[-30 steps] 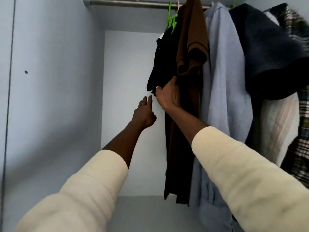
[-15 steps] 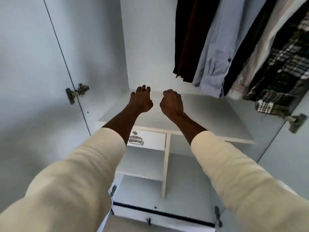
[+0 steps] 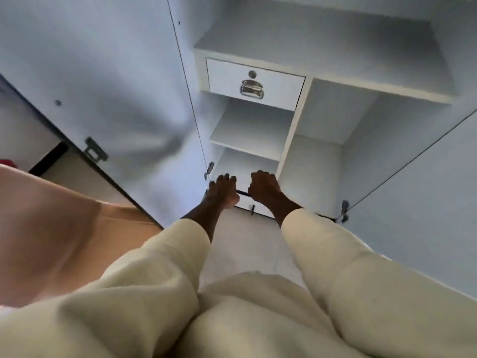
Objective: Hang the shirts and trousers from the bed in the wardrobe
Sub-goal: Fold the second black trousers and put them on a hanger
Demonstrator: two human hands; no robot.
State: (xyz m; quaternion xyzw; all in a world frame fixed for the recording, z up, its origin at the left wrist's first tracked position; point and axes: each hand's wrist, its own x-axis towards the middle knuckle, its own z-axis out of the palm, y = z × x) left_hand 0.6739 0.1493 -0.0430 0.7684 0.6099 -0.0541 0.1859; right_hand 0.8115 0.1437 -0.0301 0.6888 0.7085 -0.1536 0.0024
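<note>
Both hands hang loosely curled and hold nothing: left hand [image 3: 222, 190], right hand [image 3: 263, 187], low before the wardrobe [image 3: 320, 81], below its drawer [image 3: 254, 82]. No shirts or trousers in view. Probably between garments; next calls for turning toward the bed to fetch one.

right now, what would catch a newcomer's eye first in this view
Two bare hands, left hand and right hand, reach out side by side, empty, low in front of the open wardrobe. Above them sits a white drawer with a shiny metal handle, with bare shelves beneath it.
</note>
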